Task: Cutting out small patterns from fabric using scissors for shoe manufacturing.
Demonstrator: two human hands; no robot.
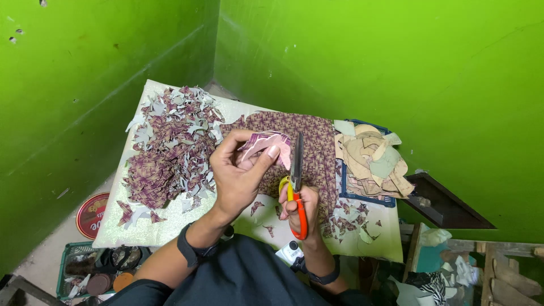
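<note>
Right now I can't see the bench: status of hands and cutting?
Left hand grip on patterned piece. Right hand grip on scissors, blades at piece. Scrap pile left, clear.

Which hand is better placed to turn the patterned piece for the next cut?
Left. The left hand already pinches the patterned piece in its fingertips, while the right hand is occupied gripping the scissors.

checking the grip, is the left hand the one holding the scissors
No, the right hand grips the orange-handled scissors; the left hand holds a patterned piece.
</note>
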